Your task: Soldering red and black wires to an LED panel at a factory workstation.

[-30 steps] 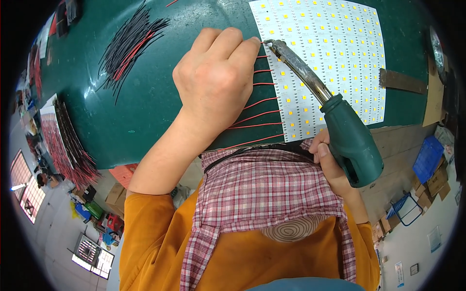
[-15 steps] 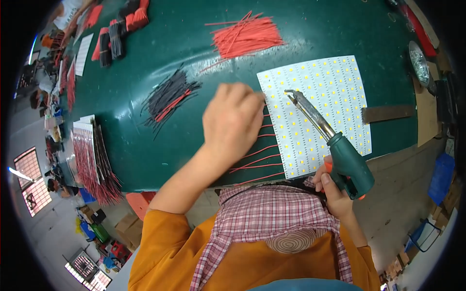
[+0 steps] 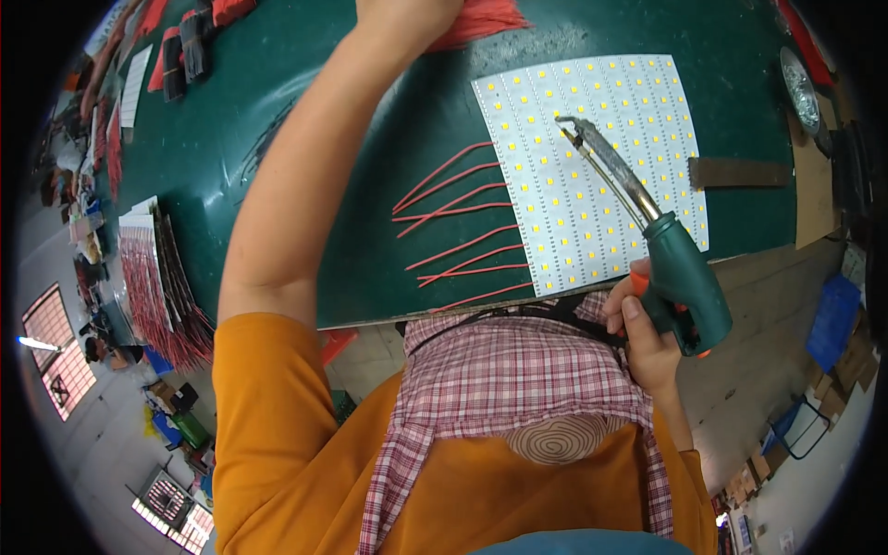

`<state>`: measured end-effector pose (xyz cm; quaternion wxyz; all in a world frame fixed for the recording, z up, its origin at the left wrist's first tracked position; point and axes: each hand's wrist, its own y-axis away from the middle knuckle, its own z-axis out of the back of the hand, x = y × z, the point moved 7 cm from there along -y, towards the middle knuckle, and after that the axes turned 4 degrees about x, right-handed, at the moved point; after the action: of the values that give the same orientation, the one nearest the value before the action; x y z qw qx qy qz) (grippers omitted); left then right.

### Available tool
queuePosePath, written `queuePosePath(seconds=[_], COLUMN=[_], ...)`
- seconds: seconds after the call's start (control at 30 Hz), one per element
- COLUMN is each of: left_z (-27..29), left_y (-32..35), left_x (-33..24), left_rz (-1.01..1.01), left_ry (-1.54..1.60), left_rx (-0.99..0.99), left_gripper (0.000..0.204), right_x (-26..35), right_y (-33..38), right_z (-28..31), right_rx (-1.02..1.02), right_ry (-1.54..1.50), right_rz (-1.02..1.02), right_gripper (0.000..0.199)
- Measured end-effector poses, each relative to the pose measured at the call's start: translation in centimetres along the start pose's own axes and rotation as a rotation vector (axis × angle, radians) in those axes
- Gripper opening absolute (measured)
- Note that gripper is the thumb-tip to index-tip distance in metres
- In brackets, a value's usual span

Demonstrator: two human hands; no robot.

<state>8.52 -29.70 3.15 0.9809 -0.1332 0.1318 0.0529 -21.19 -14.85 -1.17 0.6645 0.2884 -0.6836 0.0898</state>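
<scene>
My right hand (image 3: 647, 347) is wrapped round the handle of a green soldering gun (image 3: 692, 282), with orange parts near the fingers. Its bent, darkened tip lies over a white LED panel (image 3: 546, 199) dotted with yellow chips; I cannot tell if it touches. Several thin red wires (image 3: 470, 244) stick out from the panel's left edge across the table. At the top edge of the view, my left hand (image 3: 407, 17) is at a pile of loose red wires (image 3: 486, 20). Its fingers are out of the picture, so what they hold does not show.
A flat dark metal bar (image 3: 740, 173) lies at the panel's right edge. Black wires (image 3: 268, 139) are mostly covered by my left forearm. Wired white strips (image 3: 148, 268) hang over the table's left side. A silvery round dish (image 3: 797, 88) stands far right.
My left hand has moved from the panel's left edge, up and away to the red wire pile. The panel and soldering gun appear slightly shifted in view; the right hand keeps its grip.
</scene>
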Motion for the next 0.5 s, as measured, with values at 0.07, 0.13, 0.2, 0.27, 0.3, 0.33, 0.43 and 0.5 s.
queuePosePath(seconds=[0.07, 0.13, 0.2, 0.27, 0.3, 0.33, 0.43, 0.5], left_z=[0.2, 0.7, 0.9, 1.9, 3.4, 3.1, 1.9, 0.3], left_y=[-0.2, 0.1, 0.2, 1.5, 2.2, 2.9, 6.1, 8.5], left_x=[0.3, -0.3, -0.2, -1.5, -2.2, -3.5, -5.6, -5.1], left_rz=[0.007, -0.101, -0.098, -0.268, -0.268, -0.368, -0.516, -0.631], left_ry=[0.009, -0.145, -0.219, -0.375, -0.375, -0.589, -1.006, -1.215], left_rx=[0.027, -0.051, -0.031, 0.045, 0.050, 0.168, 0.440, 0.602], left_gripper=[0.013, 0.011, 0.011, 0.010, 0.010, 0.009, 0.008, 0.011], right_x=[0.0, -0.1, -0.2, -0.3, 0.0, -0.1, 0.2, 0.1], right_y=[0.0, 0.1, 0.2, 0.1, 0.3, 0.5, 0.5, 0.2], right_z=[-0.1, -0.1, -0.2, -0.1, -0.1, 0.2, 0.6, 0.1], right_rx=[-0.001, -0.010, -0.012, -0.013, 0.000, -0.010, -0.023, -0.003], right_ry=[-0.007, -0.020, -0.019, -0.020, 0.001, 0.027, 0.031, 0.009], right_rz=[-0.044, -0.056, -0.070, -0.080, -0.059, -0.047, -0.058, -0.068], right_gripper=[0.032, 0.032, 0.032, 0.032, 0.032, 0.032, 0.033, 0.033])
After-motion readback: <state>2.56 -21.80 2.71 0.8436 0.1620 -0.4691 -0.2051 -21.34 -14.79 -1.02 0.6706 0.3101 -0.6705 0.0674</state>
